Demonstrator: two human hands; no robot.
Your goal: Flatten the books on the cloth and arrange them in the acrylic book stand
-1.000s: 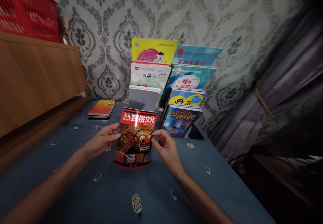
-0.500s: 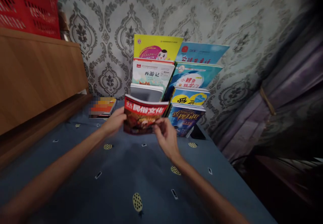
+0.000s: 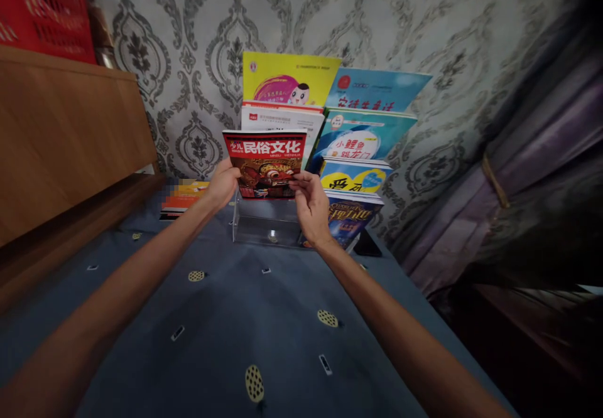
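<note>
Red book (image 3: 267, 162) is higher, farther, now at clear rack (image 3: 254, 228), not released: left hand (image 3: 223, 183) and right hand (image 3: 313, 209) pinch its edges, nearly closed.

The rack (image 3: 252, 228) stands on the cloth (image 3: 211, 342) before the wall (image 3: 188, 91), with books (image 3: 370, 135) in it, tier behind tier, in two columns. I see one book (image 3: 268, 173) between the left hand (image 3: 223, 184) and the right hand (image 3: 311, 208), in front of the left column. A pile (image 3: 183, 197) lies between rack and cabinet (image 3: 70, 135); a basket (image 3: 51, 16) sits on the cabinet, and a curtain (image 3: 461, 211) hangs far right.
</note>
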